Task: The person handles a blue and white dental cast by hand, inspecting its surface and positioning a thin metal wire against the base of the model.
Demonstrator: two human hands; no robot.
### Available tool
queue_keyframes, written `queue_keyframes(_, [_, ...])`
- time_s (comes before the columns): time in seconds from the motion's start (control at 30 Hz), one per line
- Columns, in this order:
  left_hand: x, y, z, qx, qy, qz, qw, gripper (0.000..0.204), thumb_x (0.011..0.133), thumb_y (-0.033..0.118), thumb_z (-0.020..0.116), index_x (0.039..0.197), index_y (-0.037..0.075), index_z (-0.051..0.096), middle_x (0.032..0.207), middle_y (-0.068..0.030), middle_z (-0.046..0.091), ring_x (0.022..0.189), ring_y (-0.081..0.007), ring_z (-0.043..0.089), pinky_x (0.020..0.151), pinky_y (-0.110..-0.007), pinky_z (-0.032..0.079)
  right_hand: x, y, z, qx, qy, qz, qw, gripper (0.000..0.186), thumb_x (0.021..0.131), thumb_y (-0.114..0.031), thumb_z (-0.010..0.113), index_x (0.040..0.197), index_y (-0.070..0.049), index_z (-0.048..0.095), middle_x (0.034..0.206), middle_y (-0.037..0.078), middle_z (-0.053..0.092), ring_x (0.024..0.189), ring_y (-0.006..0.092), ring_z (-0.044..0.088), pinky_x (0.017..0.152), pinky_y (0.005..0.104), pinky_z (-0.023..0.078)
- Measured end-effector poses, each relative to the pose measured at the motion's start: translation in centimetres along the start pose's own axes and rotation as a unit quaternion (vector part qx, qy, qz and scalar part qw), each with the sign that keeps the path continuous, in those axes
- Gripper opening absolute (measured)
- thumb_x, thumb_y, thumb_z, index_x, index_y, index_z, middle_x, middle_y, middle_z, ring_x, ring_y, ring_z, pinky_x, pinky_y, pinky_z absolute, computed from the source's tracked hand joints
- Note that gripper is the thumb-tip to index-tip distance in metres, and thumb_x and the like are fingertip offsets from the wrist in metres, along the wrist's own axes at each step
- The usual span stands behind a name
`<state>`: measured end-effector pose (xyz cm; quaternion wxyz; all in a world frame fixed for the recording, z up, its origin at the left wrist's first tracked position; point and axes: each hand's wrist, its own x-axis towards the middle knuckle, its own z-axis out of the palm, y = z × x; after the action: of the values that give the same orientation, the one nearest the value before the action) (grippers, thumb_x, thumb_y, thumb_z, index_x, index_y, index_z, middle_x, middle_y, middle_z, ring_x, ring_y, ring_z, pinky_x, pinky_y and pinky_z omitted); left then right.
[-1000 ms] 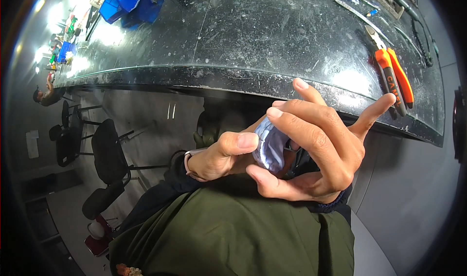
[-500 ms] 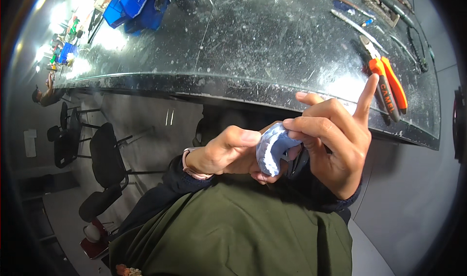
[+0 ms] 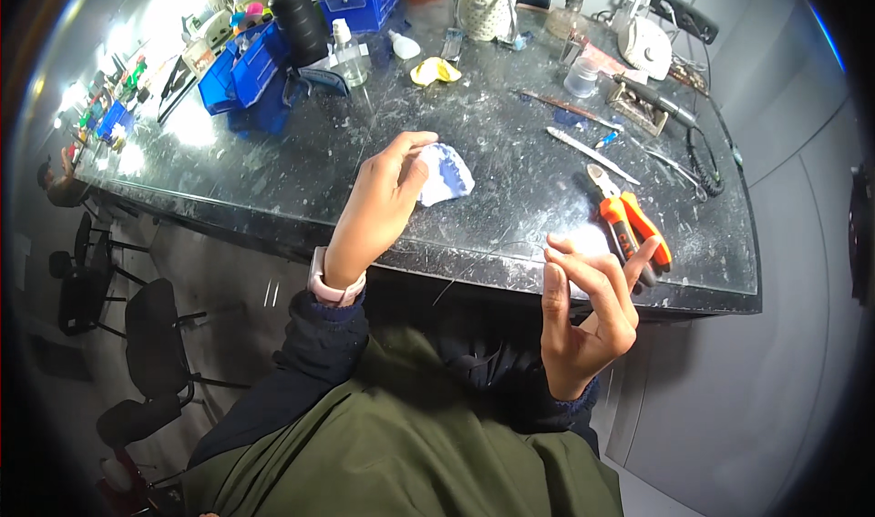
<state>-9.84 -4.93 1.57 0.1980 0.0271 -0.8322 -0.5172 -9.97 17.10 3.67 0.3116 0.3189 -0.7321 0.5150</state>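
The left hand (image 3: 383, 202) is raised over the dark counter (image 3: 510, 152), its grip clamped on a crumpled pale blue-white wad (image 3: 442, 175) near the counter's middle. The right hand (image 3: 588, 312) hangs at the near edge, fingers loosely curled and apart, holding nothing, just beside orange-handled pliers (image 3: 629, 225). Blue bins (image 3: 241, 70) stand far left.

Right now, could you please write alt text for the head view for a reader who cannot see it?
The left hand holds a crumpled pale blue wad over a scuffed dark workbench, while the right hand, fingers pinched, is raised near orange-handled pliers. Blue bins sit at the back.
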Motion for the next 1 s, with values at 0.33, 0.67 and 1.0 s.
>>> queue_keyframes(0.33, [-4.4, 7.3, 0.1, 0.048, 0.061, 0.208, 0.975, 0.031, 0.087, 0.021, 0.056, 0.098, -0.008, 0.061, 0.09, -0.0141, 0.064, 0.074, -0.0161, 0.059, 0.068, -0.026, 0.046, 0.1, 0.0, 0.2, 0.004, 0.003, 0.001, 1.0, 0.015, 0.068, 0.004, 0.067, 0.08, -0.004, 0.066, 0.07, 0.006, 0.065, 0.067, 0.0152, 0.064, 0.109, 0.0478, 0.014])
queue_keyframes(0.67, [-6.4, 8.3, 1.6, 0.081, 0.117, 0.216, 0.966, 0.015, 0.07, -0.005, 0.069, 0.084, -0.003, 0.067, 0.065, -0.0082, 0.062, 0.05, -0.0087, 0.051, 0.044, -0.02, 0.038, -0.3, -0.6, 0.7, -0.045, 0.002, -0.03, 0.999, 0.019, 0.068, 0.005, 0.067, 0.084, -0.005, 0.065, 0.072, 0.005, 0.065, 0.066, 0.0145, 0.062, 0.106, 0.0464, 0.023])
queue_keyframes(1.0, [-6.8, 7.6, 0.5, 0.129, 0.029, 0.193, 0.972, 0.017, 0.072, -0.004, 0.065, 0.088, -0.001, 0.063, 0.068, -0.0082, 0.056, 0.052, -0.019, 0.053, 0.045, -0.028, 0.042, -0.4, 0.3, 1.8, -0.128, -0.007, -0.091, 0.988, 0.018, 0.068, 0.001, 0.069, 0.083, -0.007, 0.064, 0.072, 0.002, 0.063, 0.068, 0.0129, 0.062, 0.109, 0.0437, 0.018])
